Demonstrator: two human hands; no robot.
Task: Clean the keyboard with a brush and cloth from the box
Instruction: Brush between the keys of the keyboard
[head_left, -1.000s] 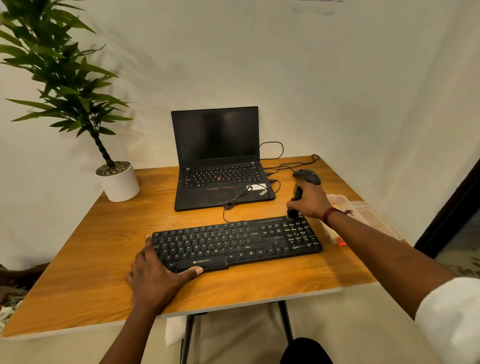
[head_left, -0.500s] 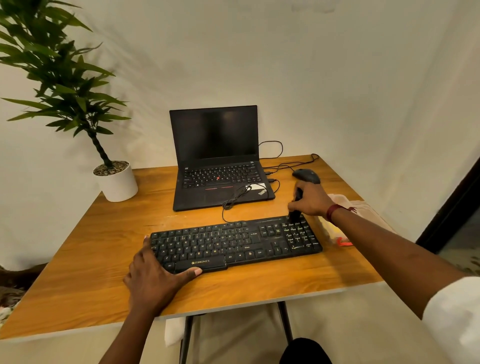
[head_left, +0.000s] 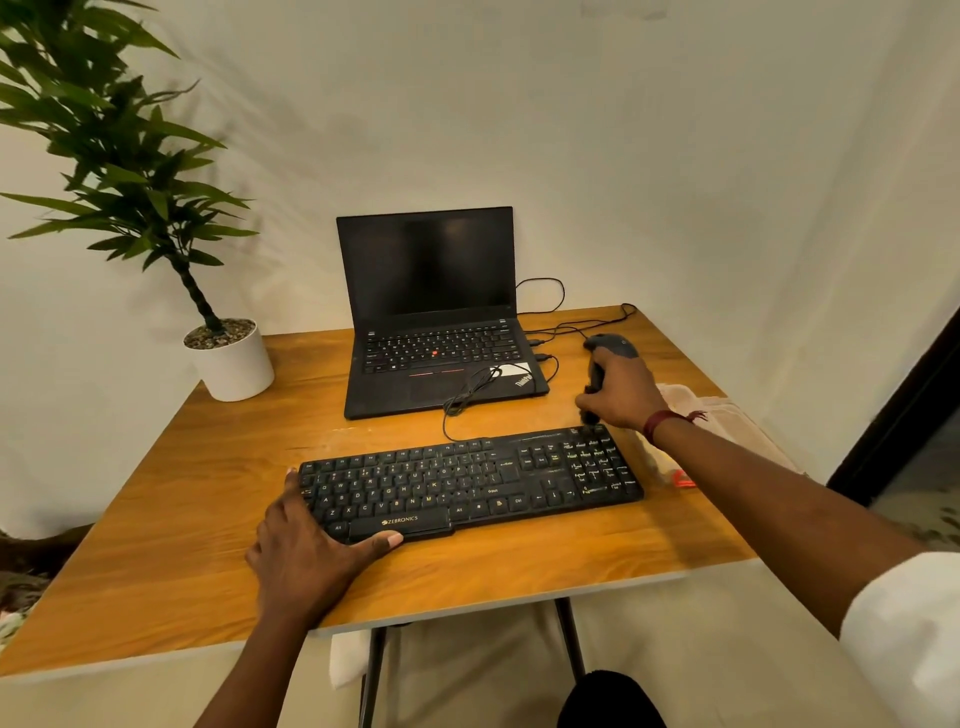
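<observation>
A black keyboard (head_left: 467, 483) lies across the front of the wooden table (head_left: 156, 545). My left hand (head_left: 306, 551) rests flat on the table at the keyboard's left end, thumb along its front edge and fingers up its left side. My right hand (head_left: 621, 392) grips a dark brush (head_left: 594, 382), whose bristle tip touches the far right corner of the keyboard above the number pad. A pale cloth (head_left: 706, 410) lies at the table's right edge, partly hidden by my right forearm. No box shows plainly.
An open black laptop (head_left: 431, 322) stands behind the keyboard, with cables (head_left: 467, 395) trailing over its front. A black mouse (head_left: 615, 345) sits just beyond my right hand. A potted plant (head_left: 228, 358) occupies the far left corner. A small red object (head_left: 684, 479) lies right of the keyboard.
My right hand and the brush tip have stayed at the keyboard's far right corner, shifting only slightly. My left hand has not moved.
</observation>
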